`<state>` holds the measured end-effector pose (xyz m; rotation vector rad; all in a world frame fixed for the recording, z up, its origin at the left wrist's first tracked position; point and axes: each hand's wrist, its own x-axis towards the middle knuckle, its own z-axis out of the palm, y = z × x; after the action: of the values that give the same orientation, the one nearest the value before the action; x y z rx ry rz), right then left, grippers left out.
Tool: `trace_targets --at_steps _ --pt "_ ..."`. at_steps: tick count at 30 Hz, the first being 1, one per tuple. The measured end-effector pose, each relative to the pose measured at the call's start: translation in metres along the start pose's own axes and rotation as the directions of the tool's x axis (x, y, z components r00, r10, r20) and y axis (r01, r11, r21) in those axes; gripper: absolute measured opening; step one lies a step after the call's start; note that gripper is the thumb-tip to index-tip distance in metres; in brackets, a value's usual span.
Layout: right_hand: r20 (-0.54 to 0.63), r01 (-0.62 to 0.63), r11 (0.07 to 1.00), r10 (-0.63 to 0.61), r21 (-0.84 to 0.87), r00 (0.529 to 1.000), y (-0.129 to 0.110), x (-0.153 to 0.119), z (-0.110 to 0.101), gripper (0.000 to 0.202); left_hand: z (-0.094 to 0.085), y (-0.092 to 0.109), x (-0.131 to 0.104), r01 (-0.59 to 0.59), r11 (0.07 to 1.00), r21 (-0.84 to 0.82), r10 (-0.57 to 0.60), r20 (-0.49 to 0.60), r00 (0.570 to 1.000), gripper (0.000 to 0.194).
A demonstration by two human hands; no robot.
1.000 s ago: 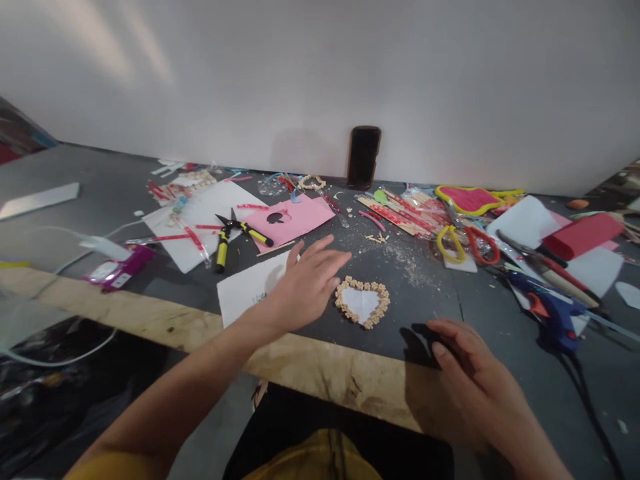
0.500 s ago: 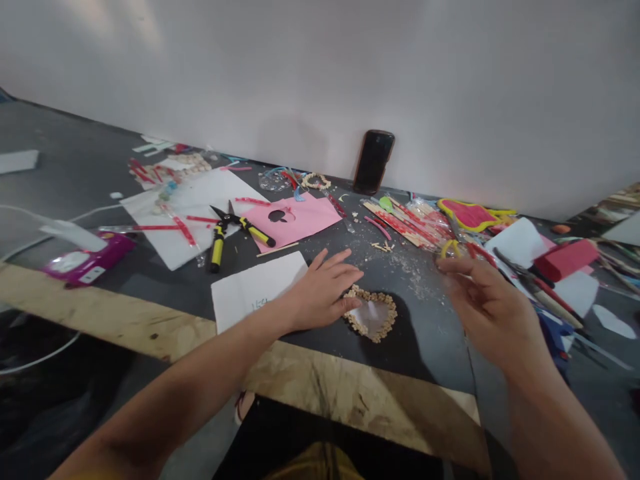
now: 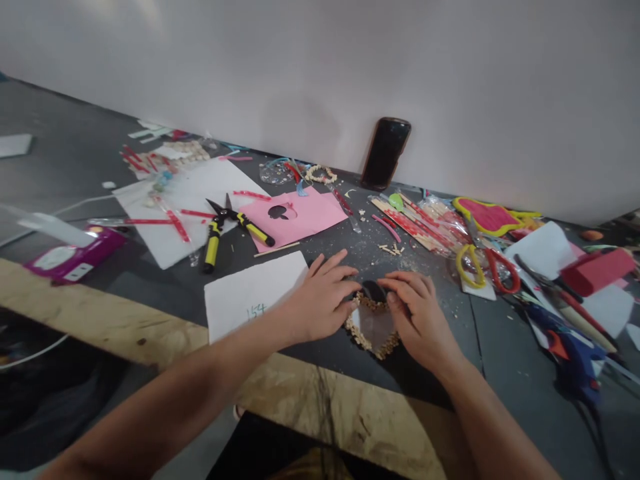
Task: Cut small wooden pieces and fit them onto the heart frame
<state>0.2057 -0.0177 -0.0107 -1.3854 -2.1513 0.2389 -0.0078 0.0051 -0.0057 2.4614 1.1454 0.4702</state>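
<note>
A heart-shaped piece (image 3: 367, 327) with a border of small pale wooden bits and a smooth centre lies on the dark tabletop. My left hand (image 3: 325, 297) is open at its left edge, fingers spread, the thumb tip by the border. Over the upper right edge of the heart, my right hand (image 3: 420, 317) has thumb and index finger close together in a pinch. Anything between those fingertips is hidden or too small to name. Under my left forearm lies a white sheet (image 3: 235, 293) with handwriting on it.
Pliers (image 3: 215, 240) rest by pink paper (image 3: 300, 213). A phone (image 3: 385, 153) leans on the wall. To the right are scissors (image 3: 503, 270), a blue glue gun (image 3: 570, 350) and red-patterned sticks (image 3: 410, 223). A purple power strip (image 3: 80, 257) sits left; small wooden bits (image 3: 391, 249) lie behind the heart.
My right hand has moved left from beside the scissors to the heart's upper right edge. My left hand has stayed by the heart. The view has shifted slightly.
</note>
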Motion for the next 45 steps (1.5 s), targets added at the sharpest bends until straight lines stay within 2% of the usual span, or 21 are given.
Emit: trace_targets --at_steps 6,11,14,18,24,29,34,37,42,45 --pt "0.150 0.012 0.994 0.004 -0.105 0.989 -0.009 0.004 0.003 0.029 -0.001 0.000 0.000 0.065 0.998 -0.014 -0.066 -0.018 0.998 0.025" --pt "0.184 0.021 0.988 0.007 -0.151 0.983 -0.012 0.005 0.007 0.029 0.002 -0.001 0.001 0.062 0.997 -0.037 -0.063 -0.042 0.997 0.023" --pt "0.124 -0.017 0.996 0.028 -0.090 0.992 -0.009 0.007 0.007 0.028 0.004 -0.002 0.001 0.051 0.998 -0.031 -0.052 -0.039 0.998 0.025" --pt "0.009 -0.078 0.997 0.077 0.008 0.997 -0.001 0.008 0.004 0.027 0.006 0.001 0.001 0.086 0.996 -0.010 -0.087 -0.035 0.996 0.038" --pt "-0.038 -0.104 0.994 0.105 0.030 0.994 0.004 0.006 -0.001 0.025 0.014 0.008 0.003 0.067 0.997 0.039 -0.064 -0.074 0.995 0.038" --pt "-0.124 -0.139 0.989 0.144 0.049 0.982 0.013 0.004 -0.010 0.023 0.017 0.008 0.004 0.064 0.998 0.029 -0.062 -0.063 0.996 0.039" --pt "-0.131 -0.162 0.985 0.168 0.051 0.977 0.017 0.002 -0.016 0.022 0.018 0.006 0.004 0.057 0.998 0.031 -0.055 -0.059 0.997 0.036" --pt "-0.103 -0.132 0.991 0.135 0.038 0.985 0.011 0.003 -0.012 0.020 0.018 0.006 0.004 0.057 0.998 0.041 -0.055 -0.064 0.996 0.034" --pt "0.039 -0.016 0.999 0.017 -0.032 0.999 -0.007 0.005 0.005 0.022 0.019 0.007 0.005 0.054 0.997 0.054 -0.049 -0.082 0.995 0.033" --pt "0.099 0.013 0.998 -0.006 -0.068 0.995 -0.012 0.005 0.012 0.026 0.018 0.008 0.007 0.047 0.997 0.066 -0.041 -0.102 0.994 0.029"
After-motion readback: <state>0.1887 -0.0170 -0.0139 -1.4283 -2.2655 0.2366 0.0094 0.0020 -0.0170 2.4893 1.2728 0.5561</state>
